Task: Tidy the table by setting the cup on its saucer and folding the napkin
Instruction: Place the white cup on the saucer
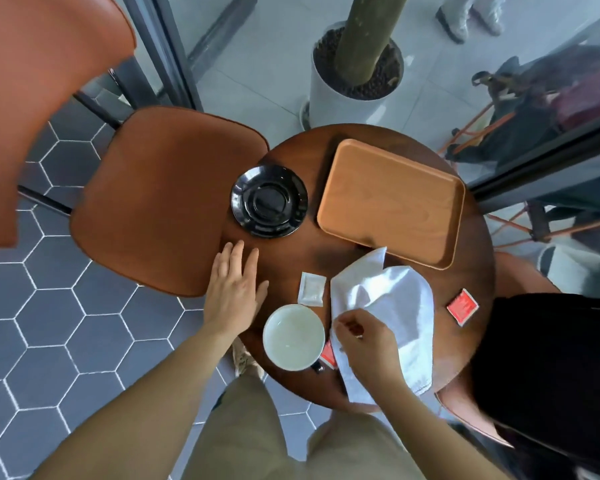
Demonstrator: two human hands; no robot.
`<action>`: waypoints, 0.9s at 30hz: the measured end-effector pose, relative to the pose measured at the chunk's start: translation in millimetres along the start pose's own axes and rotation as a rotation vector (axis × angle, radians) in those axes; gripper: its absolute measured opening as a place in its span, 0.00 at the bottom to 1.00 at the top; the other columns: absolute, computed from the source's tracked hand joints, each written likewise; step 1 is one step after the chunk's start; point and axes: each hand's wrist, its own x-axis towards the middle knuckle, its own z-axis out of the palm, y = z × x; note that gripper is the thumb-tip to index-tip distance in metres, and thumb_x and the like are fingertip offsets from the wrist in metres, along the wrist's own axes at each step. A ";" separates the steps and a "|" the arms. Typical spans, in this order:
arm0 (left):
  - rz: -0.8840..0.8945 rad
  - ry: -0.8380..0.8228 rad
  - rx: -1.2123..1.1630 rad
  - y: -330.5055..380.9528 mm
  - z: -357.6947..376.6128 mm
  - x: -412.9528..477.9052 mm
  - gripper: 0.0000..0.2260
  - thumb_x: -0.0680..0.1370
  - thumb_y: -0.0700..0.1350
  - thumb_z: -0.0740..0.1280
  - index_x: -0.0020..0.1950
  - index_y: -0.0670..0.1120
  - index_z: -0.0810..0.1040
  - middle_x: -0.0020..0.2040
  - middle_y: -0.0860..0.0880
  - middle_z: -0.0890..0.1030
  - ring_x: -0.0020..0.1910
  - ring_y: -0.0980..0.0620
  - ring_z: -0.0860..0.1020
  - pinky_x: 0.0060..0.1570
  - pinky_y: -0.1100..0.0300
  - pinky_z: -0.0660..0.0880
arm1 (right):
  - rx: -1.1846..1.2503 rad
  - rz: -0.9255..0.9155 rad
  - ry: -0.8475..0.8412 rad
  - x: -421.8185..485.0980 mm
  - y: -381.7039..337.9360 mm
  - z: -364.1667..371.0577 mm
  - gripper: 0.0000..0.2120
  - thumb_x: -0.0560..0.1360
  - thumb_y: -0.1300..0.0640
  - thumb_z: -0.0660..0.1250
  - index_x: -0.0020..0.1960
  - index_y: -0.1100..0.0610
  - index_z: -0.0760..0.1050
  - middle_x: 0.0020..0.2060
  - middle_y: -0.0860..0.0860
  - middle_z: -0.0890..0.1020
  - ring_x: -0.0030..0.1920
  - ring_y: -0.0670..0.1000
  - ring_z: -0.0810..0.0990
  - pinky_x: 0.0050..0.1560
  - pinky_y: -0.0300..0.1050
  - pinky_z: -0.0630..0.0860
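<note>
Leftmost, off the table: a brown chair point(163, 202), seat padded, drawn up against the table's edge.

Item, my left hand point(234, 292): spread flat, fingers extended and a little apart, palm down over the near-left edge of the round wooden table point(291, 258). It holds nothing; whether the palm touches the wood I cannot tell.

Item, saucer point(269, 201): black, glossy, bare, lying beyond my left hand toward the far left of the tabletop, apart from the cup.

Item, cup point(293, 336): white, upright, its mouth showing pale inside, standing on the table's near edge between my two hands. A dark handle shows at its lower right.

Item, white sachet point(311, 288): flat, just beyond the cup, beside the napkin's left edge.

Item, red packet point(327, 355): partly covered, wedged between cup and napkin.

Item, napkin point(395, 306): white cloth, rumpled and unfolded, one corner reaching to the tray's near rim.

Item, my right hand point(364, 336): fingers curled together, pinching the napkin's left edge with thumb and fingertips, lifting it slightly.

Item, wooden tray point(390, 199): rectangular, light-toned, bare, on the far right half of the table.

Item, second red packet point(462, 307): flat near the right edge, well apart from the napkin.
</note>
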 end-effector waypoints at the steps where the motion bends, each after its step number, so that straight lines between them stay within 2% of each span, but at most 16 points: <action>1: 0.031 -0.002 0.000 -4.0 0.9 -0.1 0.28 0.81 0.54 0.64 0.76 0.40 0.67 0.76 0.33 0.66 0.77 0.33 0.63 0.75 0.38 0.62 | 0.014 0.029 0.005 -7.5 3.4 3.3 0.07 0.78 0.57 0.68 0.45 0.46 0.80 0.40 0.39 0.83 0.42 0.43 0.81 0.46 0.36 0.79; 4: 0.076 -0.015 -0.012 -12.4 0.3 -0.1 0.28 0.81 0.53 0.64 0.77 0.40 0.66 0.77 0.33 0.64 0.78 0.33 0.60 0.76 0.38 0.60 | 0.012 0.115 0.012 -24.0 10.1 10.8 0.09 0.76 0.58 0.68 0.44 0.43 0.79 0.39 0.39 0.83 0.41 0.42 0.82 0.47 0.43 0.79; 7: 0.067 0.011 -0.124 -11.9 -2.0 -0.9 0.24 0.80 0.48 0.67 0.73 0.40 0.71 0.76 0.34 0.66 0.77 0.33 0.62 0.74 0.37 0.64 | 0.021 0.207 -0.028 -31.9 12.5 16.3 0.05 0.74 0.51 0.69 0.43 0.41 0.78 0.38 0.41 0.84 0.41 0.44 0.82 0.48 0.47 0.80; 8: 0.069 0.026 -0.151 -11.5 -2.0 -2.2 0.22 0.80 0.47 0.68 0.72 0.40 0.73 0.75 0.34 0.67 0.77 0.33 0.63 0.73 0.37 0.66 | 0.016 0.212 -0.053 -32.9 13.0 18.1 0.02 0.74 0.49 0.71 0.44 0.41 0.78 0.39 0.42 0.84 0.41 0.44 0.82 0.48 0.47 0.80; 11: 0.111 0.047 -0.148 -12.0 0.7 -6.5 0.21 0.80 0.47 0.68 0.71 0.40 0.74 0.75 0.34 0.67 0.76 0.32 0.64 0.72 0.38 0.67 | -0.046 0.189 -0.135 -32.3 14.6 26.9 0.10 0.73 0.45 0.73 0.51 0.48 0.81 0.44 0.45 0.84 0.44 0.47 0.82 0.49 0.45 0.79; 14: 0.129 0.068 -0.120 -13.2 5.0 -7.7 0.22 0.80 0.48 0.67 0.72 0.40 0.72 0.75 0.34 0.66 0.76 0.31 0.63 0.73 0.37 0.66 | -0.119 0.160 -0.149 -26.4 16.2 38.0 0.13 0.73 0.43 0.71 0.50 0.51 0.80 0.44 0.45 0.84 0.45 0.47 0.81 0.44 0.41 0.76; 16: 0.132 0.069 -0.102 -13.1 8.2 -8.7 0.23 0.80 0.49 0.66 0.73 0.40 0.71 0.76 0.33 0.65 0.76 0.31 0.63 0.73 0.37 0.65 | -0.103 0.163 -0.145 -21.3 18.7 42.9 0.10 0.72 0.43 0.71 0.45 0.49 0.78 0.40 0.41 0.82 0.41 0.43 0.79 0.37 0.35 0.71; 18: 0.141 0.084 -0.081 -12.8 11.2 -9.9 0.23 0.81 0.49 0.65 0.73 0.40 0.71 0.76 0.33 0.65 0.76 0.30 0.62 0.74 0.36 0.64 | -0.076 0.177 -0.142 -16.3 20.3 44.9 0.08 0.71 0.45 0.70 0.42 0.47 0.75 0.37 0.39 0.80 0.38 0.39 0.77 0.34 0.35 0.67; 22: 0.146 0.117 -0.080 -12.6 14.6 -11.1 0.23 0.81 0.49 0.65 0.74 0.39 0.70 0.76 0.33 0.64 0.77 0.30 0.61 0.74 0.37 0.62 | -0.070 0.164 -0.113 -10.8 23.9 45.1 0.06 0.72 0.48 0.68 0.41 0.50 0.74 0.35 0.42 0.80 0.37 0.42 0.76 0.35 0.41 0.69; 27: 0.134 0.149 -0.083 -11.1 19.0 -10.9 0.23 0.80 0.48 0.66 0.73 0.39 0.70 0.76 0.33 0.65 0.77 0.30 0.61 0.75 0.37 0.62 | -0.031 0.154 -0.099 -6.1 23.3 39.4 0.06 0.71 0.50 0.66 0.39 0.50 0.73 0.35 0.45 0.81 0.37 0.46 0.77 0.34 0.42 0.68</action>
